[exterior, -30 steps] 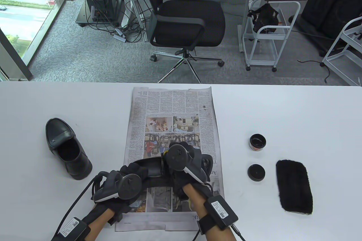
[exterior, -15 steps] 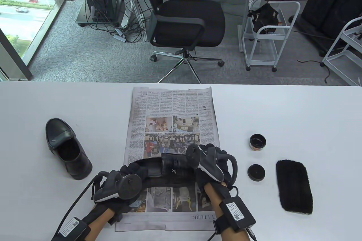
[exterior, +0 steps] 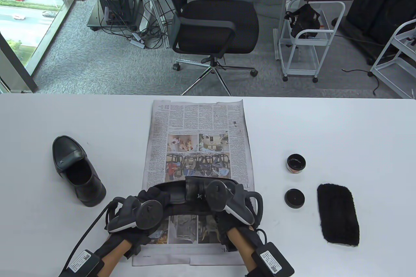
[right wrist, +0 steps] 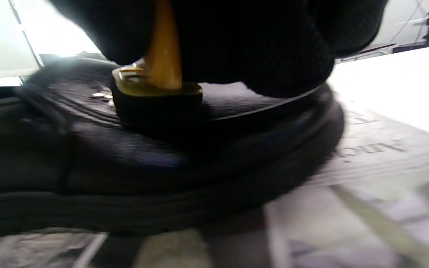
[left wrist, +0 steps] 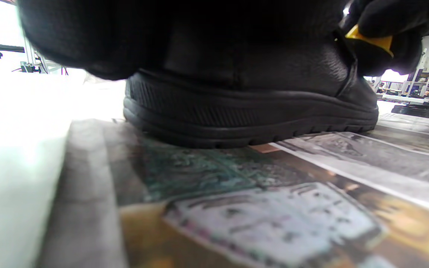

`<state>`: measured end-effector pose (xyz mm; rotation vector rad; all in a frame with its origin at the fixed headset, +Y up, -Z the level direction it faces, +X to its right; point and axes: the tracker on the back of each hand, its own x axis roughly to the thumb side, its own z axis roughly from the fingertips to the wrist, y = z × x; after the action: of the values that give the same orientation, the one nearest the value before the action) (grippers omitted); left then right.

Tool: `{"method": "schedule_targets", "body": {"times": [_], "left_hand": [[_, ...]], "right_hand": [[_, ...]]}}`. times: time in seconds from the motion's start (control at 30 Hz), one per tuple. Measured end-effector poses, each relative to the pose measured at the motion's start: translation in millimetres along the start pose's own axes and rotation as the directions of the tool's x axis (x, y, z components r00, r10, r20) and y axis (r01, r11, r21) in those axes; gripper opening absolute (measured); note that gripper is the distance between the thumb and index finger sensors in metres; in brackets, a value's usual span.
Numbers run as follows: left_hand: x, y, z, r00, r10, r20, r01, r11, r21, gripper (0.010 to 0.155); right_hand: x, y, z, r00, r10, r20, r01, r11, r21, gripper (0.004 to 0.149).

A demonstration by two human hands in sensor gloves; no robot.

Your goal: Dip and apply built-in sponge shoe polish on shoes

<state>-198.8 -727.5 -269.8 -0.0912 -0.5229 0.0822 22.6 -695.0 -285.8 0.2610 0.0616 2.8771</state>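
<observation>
Shoe (exterior: 177, 194) sits on the newspaper's (exterior: 195, 121) near end. My left hand (exterior: 143, 213) grips its heel; my right hand (exterior: 232, 204) pinches the sponge applicator (right wrist: 156, 100), pressed on the toe.

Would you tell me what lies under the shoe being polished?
The shoe stands on the newspaper, which lies on the white table. The print beneath its sole is covered.

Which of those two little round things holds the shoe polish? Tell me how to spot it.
Start at the newspaper and look right, to the two small round pieces left of the black cloth. The open tin is the farther one, with a white side and glossy black inside; the nearer lid is flat matte black.
</observation>
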Motion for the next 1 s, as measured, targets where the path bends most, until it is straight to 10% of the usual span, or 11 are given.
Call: {"method": "schedule_targets", "body": {"times": [0.57,1.0], "left_hand": [[-0.2,0.1,0.2,1.0,0.004,0.004,-0.004,1.0,-0.001,0.051],[-0.2,0.1,0.3,1.0,0.004,0.005,-0.004,1.0,-0.002,0.051]], "right_hand": [[-6.4,0.4,-50.2,0.996,-0.002,-0.087,-0.009,0.992,-0.128,0.047],[-40.0,-7.4,-26.3,0.967,0.2,-0.16,-0.207,0.978,-0.024,0.045]]}}
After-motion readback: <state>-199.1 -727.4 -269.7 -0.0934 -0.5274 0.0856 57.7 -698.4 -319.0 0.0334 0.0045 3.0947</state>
